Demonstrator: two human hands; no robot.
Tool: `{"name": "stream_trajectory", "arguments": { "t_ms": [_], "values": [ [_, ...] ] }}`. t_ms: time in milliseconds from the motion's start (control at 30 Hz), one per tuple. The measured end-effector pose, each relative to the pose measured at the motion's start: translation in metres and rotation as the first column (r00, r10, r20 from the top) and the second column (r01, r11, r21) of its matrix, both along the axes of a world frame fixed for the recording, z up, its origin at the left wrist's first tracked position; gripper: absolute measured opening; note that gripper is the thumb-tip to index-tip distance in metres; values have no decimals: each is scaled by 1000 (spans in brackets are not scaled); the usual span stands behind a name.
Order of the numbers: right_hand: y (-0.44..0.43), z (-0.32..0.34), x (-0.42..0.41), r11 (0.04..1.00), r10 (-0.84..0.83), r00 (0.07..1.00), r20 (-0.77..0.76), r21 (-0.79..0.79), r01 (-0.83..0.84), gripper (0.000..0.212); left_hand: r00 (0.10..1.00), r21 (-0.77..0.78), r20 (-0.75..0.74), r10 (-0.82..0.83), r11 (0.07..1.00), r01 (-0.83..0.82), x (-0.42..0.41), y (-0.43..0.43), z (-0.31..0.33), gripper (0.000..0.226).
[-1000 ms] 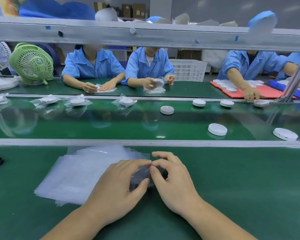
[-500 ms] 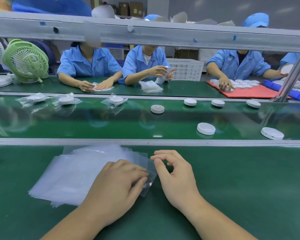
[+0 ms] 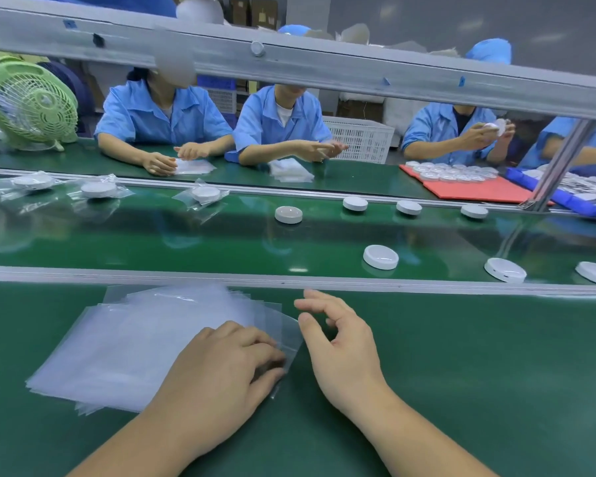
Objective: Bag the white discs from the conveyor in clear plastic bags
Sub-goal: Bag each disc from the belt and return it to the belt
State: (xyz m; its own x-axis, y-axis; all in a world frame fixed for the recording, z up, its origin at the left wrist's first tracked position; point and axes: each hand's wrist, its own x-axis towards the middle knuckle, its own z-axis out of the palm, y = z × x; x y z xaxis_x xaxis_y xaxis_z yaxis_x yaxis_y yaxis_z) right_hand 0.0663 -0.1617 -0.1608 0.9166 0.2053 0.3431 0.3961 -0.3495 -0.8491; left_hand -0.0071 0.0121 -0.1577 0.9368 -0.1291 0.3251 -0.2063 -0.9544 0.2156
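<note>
Green worktable [image 3: 461, 373], bags [image 3: 135, 339], conveyor [image 3: 186, 242] beyond

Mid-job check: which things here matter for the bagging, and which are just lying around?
Job: stack of clear bags, pinched by left hand; right hand, free; unbagged white discs on conveyor.
Lying about: green fan; white crate; red tray; bagged discs.
</note>
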Motion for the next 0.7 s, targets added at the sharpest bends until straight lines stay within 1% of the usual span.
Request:
{"name": "stream_trajectory", "arguments": {
  "t_ms": [67, 133, 167, 200, 267, 300, 400, 467, 500, 567, 633, 700],
  "values": [
    [0, 6, 8, 999, -38, 999, -22, 17, 39, 21, 1000, 4, 30, 3, 1000, -3, -1, 0, 0, 43],
    [-1, 13, 21, 999, -48, 998, -45, -13, 48, 20, 998, 6, 67, 9, 1000, -10, -2, 0, 1, 34],
    [-4, 16, 31, 996, -52, 998, -37, -77, 49, 18, 997, 6, 75, 10, 1000, -10, -2, 0, 1, 31],
    [-8, 17, 43, 982, -63, 998, -11, -179, 60, 19, 997, 4, 83, 7, 1000, -7, -2, -1, 1, 29],
    [-17, 18, 74, 915, -89, 995, 54, -391, 103, 33, 996, -13, 86, -2, 1000, 3, -3, -2, 1, 25],
    [-21, 20, 92, 880, -118, 991, 67, -456, 135, 41, 996, -20, 87, -4, 1000, 6, -2, -3, 2, 23],
    [-34, 18, 144, 777, -264, 963, 43, -582, 239, 59, 995, -12, 99, -12, 1000, 13, 1, -8, 6, 17],
    [-40, 10, 174, 668, -308, 951, 16, -709, 228, 69, 995, -8, 97, -15, 1000, 16, 3, -11, 7, 16],
    [-41, 6, 185, 634, -326, 945, -13, -745, 208, 72, 996, 0, 90, -23, 1000, 23, 4, -12, 7, 15],
    [-41, 1, 201, 646, -363, 929, -67, -737, 199, 73, 997, 5, 67, -29, 1000, 28, 5, -12, 5, 17],
    [-38, 1, 213, 647, -374, 926, -49, -729, 223, 70, 998, 10, 51, -22, 1000, 22, 8, -9, 4, 20],
    [-37, 4, 219, 591, -344, 939, 11, -774, 225, 61, 999, 34, 50, -20, 999, 18, 8, -9, 4, 20]
  ]
}}
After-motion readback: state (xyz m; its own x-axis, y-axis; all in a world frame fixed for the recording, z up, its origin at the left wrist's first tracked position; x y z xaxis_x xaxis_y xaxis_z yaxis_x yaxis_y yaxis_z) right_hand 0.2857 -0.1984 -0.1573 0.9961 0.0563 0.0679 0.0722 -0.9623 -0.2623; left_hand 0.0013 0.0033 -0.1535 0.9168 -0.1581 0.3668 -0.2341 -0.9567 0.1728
